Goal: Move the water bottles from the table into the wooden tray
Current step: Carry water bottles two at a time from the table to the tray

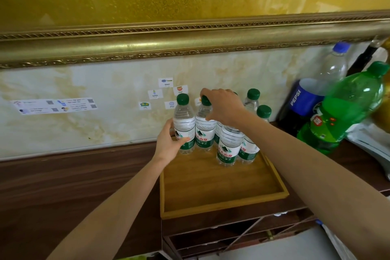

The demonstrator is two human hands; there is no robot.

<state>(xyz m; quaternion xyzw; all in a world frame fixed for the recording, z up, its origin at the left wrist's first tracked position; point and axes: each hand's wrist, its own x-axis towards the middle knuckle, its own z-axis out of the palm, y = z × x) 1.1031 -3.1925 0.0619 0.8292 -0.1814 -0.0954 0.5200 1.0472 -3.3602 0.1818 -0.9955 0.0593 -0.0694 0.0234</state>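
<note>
A wooden tray (221, 188) lies on the dark wooden table, and several small green-capped water bottles stand clustered at its far end. My left hand (169, 140) wraps the body of the leftmost bottle (184, 126) at the tray's back left corner. My right hand (223, 106) reaches over from the right, its fingers closed on the green cap of the second bottle (204, 131). Another bottle (229, 145) stands nearer to me, under my right wrist. More bottles (252, 99) rise behind my right hand, partly hidden by it.
A large Pepsi bottle (304, 101) and a green soda bottle (346, 107) stand to the right of the tray. A gold picture frame (190, 48) hangs on the marble wall behind. Small label stickers (155, 94) are on the wall. Open drawers (232, 236) lie below the tray.
</note>
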